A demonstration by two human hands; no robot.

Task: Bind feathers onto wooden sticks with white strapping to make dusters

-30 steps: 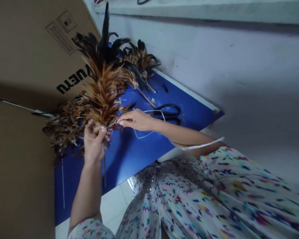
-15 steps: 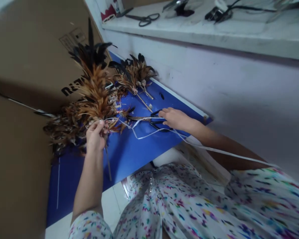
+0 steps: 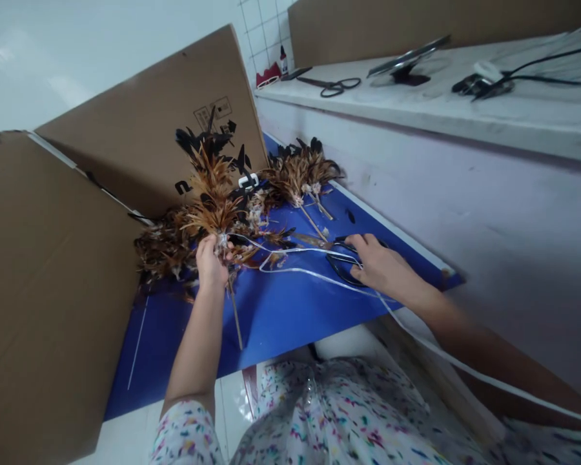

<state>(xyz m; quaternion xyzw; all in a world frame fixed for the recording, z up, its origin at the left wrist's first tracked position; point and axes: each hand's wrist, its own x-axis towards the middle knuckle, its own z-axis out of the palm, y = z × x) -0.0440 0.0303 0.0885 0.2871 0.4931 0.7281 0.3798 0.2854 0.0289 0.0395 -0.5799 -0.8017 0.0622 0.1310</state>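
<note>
My left hand (image 3: 213, 263) is closed around the base of a feather duster (image 3: 214, 190), where brown and black feathers meet a thin stick (image 3: 236, 316). A white string (image 3: 297, 270) runs from the binding there, across in a loose loop, to my right hand (image 3: 380, 266). My right fingers are curled over the string, right at the black handles of a pair of scissors (image 3: 339, 266) lying on the blue board. Whether the fingers also grip the handles is not clear. The string's long tail trails along my right forearm.
Bundled feathers on sticks (image 3: 303, 171) and loose feathers (image 3: 162, 248) lie along the back of the blue board (image 3: 281, 323). Cardboard panels (image 3: 150, 148) stand left and behind. On the white ledge (image 3: 416, 119) lie more scissors (image 3: 336, 87), a phone-like device (image 3: 409, 58) and cables.
The view has swung, so everything appears lower and farther right. My left hand stays at the duster's base; my right hand stays by the scissors, with the string running to it.
</note>
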